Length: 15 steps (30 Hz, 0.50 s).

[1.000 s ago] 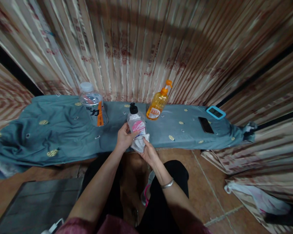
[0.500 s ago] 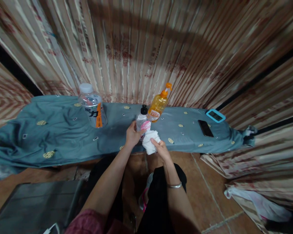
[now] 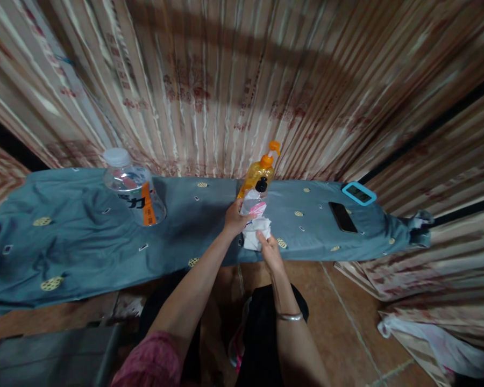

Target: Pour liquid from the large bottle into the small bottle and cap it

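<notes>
My left hand [image 3: 235, 219] is closed around a small clear bottle [image 3: 253, 203] with a black cap and a pink-and-white label; the bottle leans to the right. In my right hand [image 3: 271, 251] is a folded white cloth [image 3: 256, 234], pinched between thumb and fingers and pressed against the bottle's lower part. The cloth hides the bottle's base. Just behind stands a yellow pump bottle [image 3: 260, 173] with an orange pump head, partly covered by the small bottle.
A large clear plastic bottle [image 3: 136, 194] with a white cap stands at left on the teal cloth-covered board [image 3: 185, 226]. A dark phone [image 3: 342, 217] and a blue-framed digital clock [image 3: 358, 193] lie at right. Striped curtains [image 3: 210, 86] hang behind; a dark grey box [image 3: 52, 355] is at lower left.
Both hands have moved slightly right with the small bottle and the cloth. The bottle now tilts right and overlaps the yellow pump bottle. The camera view has shifted a little.
</notes>
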Motion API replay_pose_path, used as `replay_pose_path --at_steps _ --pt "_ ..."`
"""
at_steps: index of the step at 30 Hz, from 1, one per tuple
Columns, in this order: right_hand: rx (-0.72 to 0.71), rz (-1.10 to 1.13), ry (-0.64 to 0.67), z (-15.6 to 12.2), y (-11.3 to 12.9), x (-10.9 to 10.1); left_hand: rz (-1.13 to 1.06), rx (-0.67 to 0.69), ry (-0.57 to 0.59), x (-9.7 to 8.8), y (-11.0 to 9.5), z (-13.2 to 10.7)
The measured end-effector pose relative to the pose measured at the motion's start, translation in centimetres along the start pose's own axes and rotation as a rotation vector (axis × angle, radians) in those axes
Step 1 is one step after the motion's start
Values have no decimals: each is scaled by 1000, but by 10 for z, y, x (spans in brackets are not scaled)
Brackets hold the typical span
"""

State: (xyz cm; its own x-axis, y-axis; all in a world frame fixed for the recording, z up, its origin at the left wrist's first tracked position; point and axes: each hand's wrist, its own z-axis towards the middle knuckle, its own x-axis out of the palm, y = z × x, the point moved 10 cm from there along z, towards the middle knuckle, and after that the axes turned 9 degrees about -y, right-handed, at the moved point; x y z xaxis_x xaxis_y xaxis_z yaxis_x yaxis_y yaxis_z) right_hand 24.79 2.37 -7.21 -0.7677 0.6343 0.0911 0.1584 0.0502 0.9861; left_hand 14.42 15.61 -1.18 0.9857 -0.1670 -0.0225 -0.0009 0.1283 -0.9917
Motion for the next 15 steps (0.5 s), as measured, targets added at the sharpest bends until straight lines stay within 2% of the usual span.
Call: replay_pose_path --at_steps 3,7,15 --pt "-6 14 -18 4 -2 -1 34 19 11 4 0 3" --pt "-13 21 -24 7 -4 0 109 44 -31 1 1 7" --pt "2 7 -9 6 -8 1 9 58 -58 5 10 2"
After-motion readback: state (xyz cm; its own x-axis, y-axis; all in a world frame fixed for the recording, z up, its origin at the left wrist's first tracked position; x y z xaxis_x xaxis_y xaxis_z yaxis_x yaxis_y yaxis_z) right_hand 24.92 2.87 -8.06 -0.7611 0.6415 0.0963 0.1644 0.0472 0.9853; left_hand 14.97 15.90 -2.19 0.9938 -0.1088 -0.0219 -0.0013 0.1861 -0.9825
